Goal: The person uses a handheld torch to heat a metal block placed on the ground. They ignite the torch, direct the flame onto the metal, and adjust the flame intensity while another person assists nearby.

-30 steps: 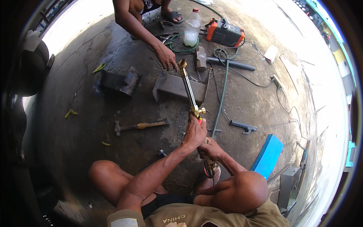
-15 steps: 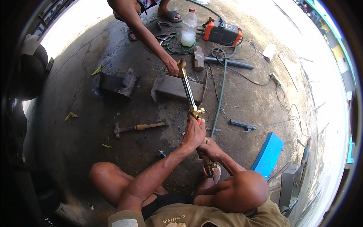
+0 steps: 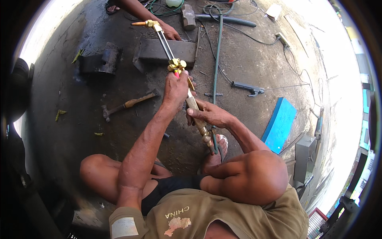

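A brass cutting torch [image 3: 194, 105] slants up and away from me, its copper-coloured nozzle [image 3: 138, 24] facing left at the far end. My left hand [image 3: 175, 91] is closed round it just below the brass valve knobs. Lower down, my right hand [image 3: 211, 113] grips the knurled handle, thumb laid along its top. From the torch's near end, by my foot, green hose [image 3: 215, 147] leads off. Behind the torch head, a co-worker's hand [image 3: 171, 32] reaches down to a steel box section [image 3: 181, 51] on the ground; its fingertips are partly hidden.
A wooden-handled hammer [image 3: 129, 104] lies left of my hands, below a dark metal piece [image 3: 97, 63]. A sledgehammer [image 3: 188, 18] rests at the back. To the right are an electrode holder [image 3: 247, 87], a blue case [image 3: 280, 125] and a grey metal box [image 3: 304, 157]. Cables cross the concrete.
The torch has shifted left and turned, so its nozzle now faces left. My right hand has moved up onto the handle, showing more of it. The whole view has tilted nearer to me.
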{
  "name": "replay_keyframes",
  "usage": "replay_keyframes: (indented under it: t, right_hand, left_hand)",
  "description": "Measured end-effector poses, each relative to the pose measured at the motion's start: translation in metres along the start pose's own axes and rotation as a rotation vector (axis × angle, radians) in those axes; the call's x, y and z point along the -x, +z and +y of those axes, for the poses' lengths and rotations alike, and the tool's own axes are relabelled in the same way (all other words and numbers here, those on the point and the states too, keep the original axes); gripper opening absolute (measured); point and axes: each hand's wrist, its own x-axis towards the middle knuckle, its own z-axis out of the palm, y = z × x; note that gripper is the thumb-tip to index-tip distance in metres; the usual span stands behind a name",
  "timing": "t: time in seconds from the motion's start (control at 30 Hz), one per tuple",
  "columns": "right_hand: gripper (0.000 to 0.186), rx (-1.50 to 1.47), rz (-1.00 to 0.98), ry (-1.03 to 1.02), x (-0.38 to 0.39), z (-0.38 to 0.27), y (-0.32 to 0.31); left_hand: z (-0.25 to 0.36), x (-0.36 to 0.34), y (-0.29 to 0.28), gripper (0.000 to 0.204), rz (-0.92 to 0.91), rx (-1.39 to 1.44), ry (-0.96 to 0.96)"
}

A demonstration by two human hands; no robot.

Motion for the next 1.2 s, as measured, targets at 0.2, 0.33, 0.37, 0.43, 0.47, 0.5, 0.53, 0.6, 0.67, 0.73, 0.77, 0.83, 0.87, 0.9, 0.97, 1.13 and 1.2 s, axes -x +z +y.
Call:
replay_keyframes:
  t: [0.2,0.33,0.37,0.43,0.47,0.5,0.53,0.6,0.67,0.73,0.77,0.83,0.87,0.9,0.97,1.13,1.2]
  right_hand:
    - [0.086,-0.074,-0.019,-0.024,0.021,0.004,-0.016]
    - [0.092,-0.529,-0.093,-0.087,0.038,0.012,-0.003]
    - [0.092,-0.611,-0.111,-0.141,0.044,0.011,0.002]
    - [0.076,-0.499,-0.025,-0.17,0.055,0.007,0.012]
    - [0.069,-0.378,0.035,-0.142,0.057,0.006,0.016]
    - [0.063,-0.256,0.107,-0.111,0.062,0.004,0.017]
    - [0.049,-0.171,0.192,-0.037,0.063,0.002,0.016]
    - [0.045,-0.09,0.264,-0.067,0.065,0.008,0.018]
    - [0.043,-0.035,0.331,-0.132,0.065,0.017,0.019]
    - [0.044,-0.016,0.366,-0.237,0.054,0.023,0.023]
    - [0.044,-0.046,0.354,-0.214,0.054,0.024,0.024]
    - [0.042,-0.099,0.344,-0.161,0.057,0.021,0.025]
    - [0.042,-0.105,0.342,-0.154,0.058,0.02,0.025]
    - [0.041,-0.112,0.342,-0.146,0.059,0.02,0.025]
    - [0.041,-0.1,0.349,-0.126,0.061,0.022,0.025]
    - [0.05,0.003,0.366,-0.05,0.068,0.029,0.021]
    - [0.062,0.011,0.36,-0.121,0.07,0.024,0.021]
  left_hand:
    - [0.023,-0.016,-0.04,0.029,0.042,0.176,-0.06]
    - [0.028,-0.015,-0.057,0.028,0.096,0.29,-0.011]
    - [0.029,-0.013,-0.059,0.027,0.111,0.292,-0.007]
    - [0.031,-0.009,-0.061,0.026,0.134,0.292,0.003]
    - [0.029,-0.011,-0.064,0.025,0.139,0.309,0.018]
    - [0.028,-0.013,-0.063,0.025,0.123,0.298,0.025]
    - [0.027,-0.014,-0.061,0.025,0.109,0.287,0.032]
    - [0.027,-0.014,-0.057,0.024,0.089,0.277,0.047]
    - [0.029,-0.011,-0.05,0.024,0.074,0.28,0.061]
    - [0.031,-0.007,-0.053,0.024,0.093,0.261,0.08]
    - [0.031,-0.005,-0.053,0.025,0.102,0.252,0.09]
    - [0.03,-0.005,-0.052,0.025,0.092,0.235,0.091]
    - [0.03,-0.004,-0.051,0.026,0.088,0.225,0.092]
    - [0.03,-0.003,-0.05,0.026,0.089,0.218,0.095]
    - [0.03,-0.001,-0.047,0.027,0.092,0.203,0.104]
    - [0.027,0.004,-0.041,0.029,0.067,0.218,0.084]
    - [0.025,0.005,-0.04,0.029,0.06,0.215,0.086]
